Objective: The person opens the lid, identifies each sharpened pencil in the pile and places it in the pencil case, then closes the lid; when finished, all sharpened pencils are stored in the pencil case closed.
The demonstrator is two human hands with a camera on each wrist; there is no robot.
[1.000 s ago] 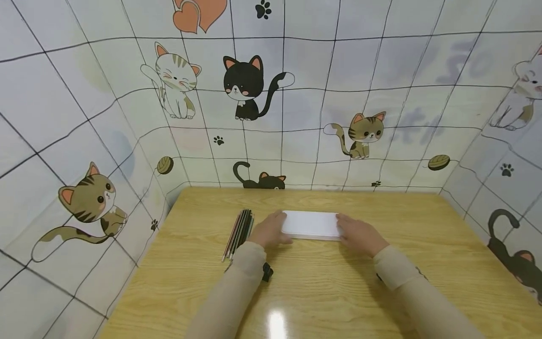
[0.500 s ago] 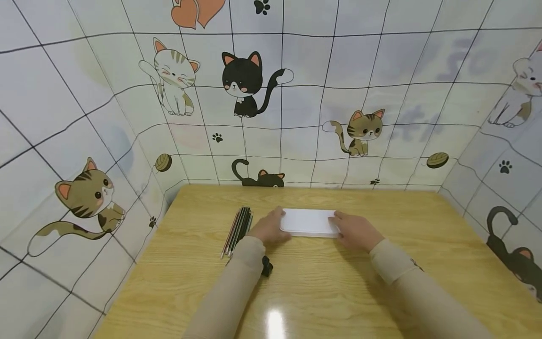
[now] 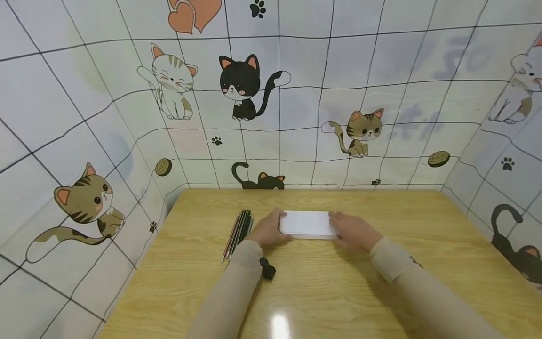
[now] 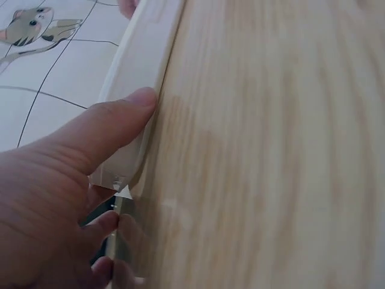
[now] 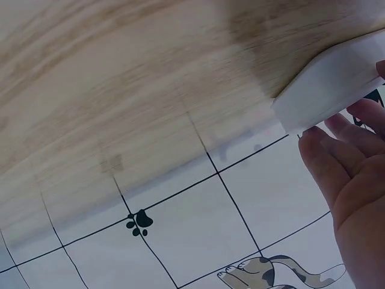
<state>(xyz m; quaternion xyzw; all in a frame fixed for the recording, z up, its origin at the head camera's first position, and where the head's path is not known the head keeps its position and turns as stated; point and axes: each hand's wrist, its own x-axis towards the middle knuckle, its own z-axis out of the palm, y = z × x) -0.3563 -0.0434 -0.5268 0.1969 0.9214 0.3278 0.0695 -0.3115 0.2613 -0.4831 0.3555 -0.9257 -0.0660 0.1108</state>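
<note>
A flat white rectangular box (image 3: 307, 223) lies lengthwise across the table, held at both ends. My left hand (image 3: 269, 229) grips its left end. In the left wrist view the thumb (image 4: 123, 117) presses along the box's long near side (image 4: 135, 78), while the other fingers curl at the end, partly hidden. My right hand (image 3: 354, 230) holds the opposite end, its fingertips overlapping the top face in the head view. The right wrist view shows the right hand's fingers (image 5: 328, 150) at the lower edge of the box end (image 5: 325, 84).
Beside my left hand lies a bundle of several dark and coloured pencils (image 3: 238, 235). A small black device (image 3: 267, 269) shows at the left sleeve cuff. The wooden table (image 3: 322, 292) meets walls covered in a cat-patterned sheet (image 3: 305, 108) at the back and sides.
My right hand has shifted slightly left, its fingers now farther over the box's right end. The left hand stays at the left end. The pencils have not moved.
</note>
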